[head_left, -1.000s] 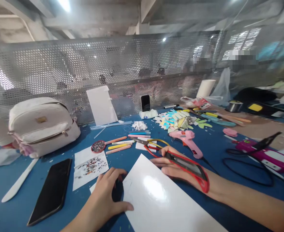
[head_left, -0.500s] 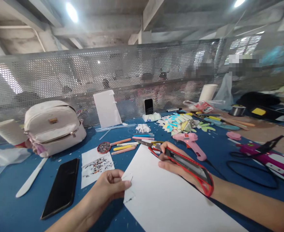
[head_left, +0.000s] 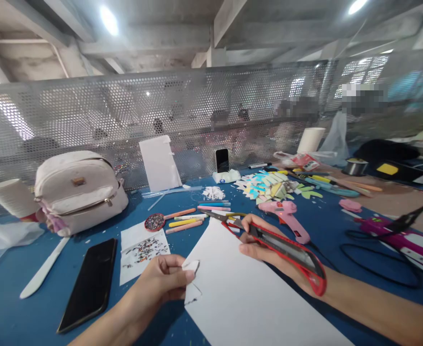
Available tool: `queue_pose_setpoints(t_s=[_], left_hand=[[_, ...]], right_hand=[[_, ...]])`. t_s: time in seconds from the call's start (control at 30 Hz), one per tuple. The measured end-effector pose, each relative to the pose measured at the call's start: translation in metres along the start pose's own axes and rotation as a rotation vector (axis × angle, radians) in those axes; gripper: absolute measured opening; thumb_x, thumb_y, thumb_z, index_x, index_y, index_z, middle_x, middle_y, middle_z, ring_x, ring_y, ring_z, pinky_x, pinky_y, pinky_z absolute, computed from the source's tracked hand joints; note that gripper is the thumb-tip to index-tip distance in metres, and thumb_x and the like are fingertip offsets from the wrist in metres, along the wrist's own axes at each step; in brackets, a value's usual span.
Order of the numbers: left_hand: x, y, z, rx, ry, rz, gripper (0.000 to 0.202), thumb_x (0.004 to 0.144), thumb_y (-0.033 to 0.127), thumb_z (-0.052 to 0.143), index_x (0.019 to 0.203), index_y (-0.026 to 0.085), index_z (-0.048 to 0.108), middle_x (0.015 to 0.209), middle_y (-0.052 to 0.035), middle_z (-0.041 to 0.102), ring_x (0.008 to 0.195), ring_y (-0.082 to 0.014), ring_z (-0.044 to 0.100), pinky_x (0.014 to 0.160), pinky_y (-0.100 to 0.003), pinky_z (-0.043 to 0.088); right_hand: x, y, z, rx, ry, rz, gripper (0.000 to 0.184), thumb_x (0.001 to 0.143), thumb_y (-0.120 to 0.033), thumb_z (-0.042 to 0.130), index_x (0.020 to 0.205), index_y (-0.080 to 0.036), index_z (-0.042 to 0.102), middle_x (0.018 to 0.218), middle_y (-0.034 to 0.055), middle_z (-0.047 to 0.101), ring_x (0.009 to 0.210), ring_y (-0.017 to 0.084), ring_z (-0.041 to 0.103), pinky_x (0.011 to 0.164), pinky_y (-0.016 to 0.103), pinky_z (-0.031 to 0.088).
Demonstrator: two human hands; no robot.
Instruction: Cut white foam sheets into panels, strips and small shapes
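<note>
My left hand [head_left: 170,278] pinches the left edge of a large white sheet of paper [head_left: 254,298] between thumb and fingers. By the thumb, a small lifted flap [head_left: 194,265] has a dark edge, and dark specks and a thin line mark the sheet just below it. Over the sheet's upper right side, my right hand [head_left: 256,240] is closed around a red utility knife [head_left: 286,250]; its handle slants back along my forearm. Just beyond its front end lies a dark pointed metal tool [head_left: 213,214], partly overlapped, with its kind unclear.
Markers [head_left: 184,222], a round red-rimmed dish [head_left: 154,222] and a speck-covered paper [head_left: 132,266] lie ahead left. Nearer are a black phone [head_left: 89,283] and white plastic knife [head_left: 45,269]. A pink glue gun [head_left: 285,218], foam pieces [head_left: 269,185] and corded purple tool [head_left: 398,238] lie right.
My right hand and the utility knife have shifted slightly right and down. The flap at my left thumb stands out more, and the line below it shows more clearly.
</note>
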State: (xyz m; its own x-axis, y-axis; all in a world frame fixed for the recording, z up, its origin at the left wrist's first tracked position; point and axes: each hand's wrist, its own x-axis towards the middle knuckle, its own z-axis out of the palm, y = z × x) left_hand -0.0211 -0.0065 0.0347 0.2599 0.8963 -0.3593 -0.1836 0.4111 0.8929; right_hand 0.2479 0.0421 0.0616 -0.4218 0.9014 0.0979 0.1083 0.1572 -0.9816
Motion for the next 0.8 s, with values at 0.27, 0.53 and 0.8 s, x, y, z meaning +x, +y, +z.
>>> queue_pose_setpoints(t_s=[0.27, 0.53, 0.8], left_hand=[[-0.005, 0.005, -0.024, 0.111, 0.201, 0.046, 0.050, 0.057, 0.050, 0.094, 0.084, 0.013, 0.074, 0.078, -0.0063, 0.077, 0.062, -0.0103, 0.065, 0.059, -0.018, 0.046], [-0.001, 0.002, -0.026, 0.248, 0.170, 0.177, 0.057, 0.065, 0.058, 0.085, 0.102, 0.016, 0.074, 0.077, -0.0032, 0.071, 0.069, -0.0137, 0.063, 0.061, -0.020, 0.041], [0.016, -0.001, -0.012, 0.407, 0.003, 0.308, 0.056, 0.071, 0.052, 0.080, 0.113, 0.016, 0.072, 0.083, -0.0021, 0.062, 0.069, -0.0126, 0.053, 0.069, -0.025, 0.044]], right_hand=[[-0.005, 0.005, -0.018, -0.032, 0.171, 0.026, 0.036, 0.077, -0.040, 0.077, 0.086, -0.028, 0.045, 0.075, -0.0035, 0.053, 0.069, 0.020, 0.050, 0.061, 0.031, 0.039], [0.002, -0.025, -0.026, -0.119, 0.263, -0.130, 0.034, 0.077, -0.037, 0.079, 0.091, -0.026, 0.050, 0.079, -0.0039, 0.054, 0.070, 0.017, 0.052, 0.060, 0.027, 0.040], [0.122, -0.117, -0.072, 0.088, 0.521, -0.452, 0.031, 0.076, 0.004, 0.071, 0.089, -0.018, 0.054, 0.072, -0.0038, 0.058, 0.068, 0.014, 0.060, 0.062, 0.026, 0.047]])
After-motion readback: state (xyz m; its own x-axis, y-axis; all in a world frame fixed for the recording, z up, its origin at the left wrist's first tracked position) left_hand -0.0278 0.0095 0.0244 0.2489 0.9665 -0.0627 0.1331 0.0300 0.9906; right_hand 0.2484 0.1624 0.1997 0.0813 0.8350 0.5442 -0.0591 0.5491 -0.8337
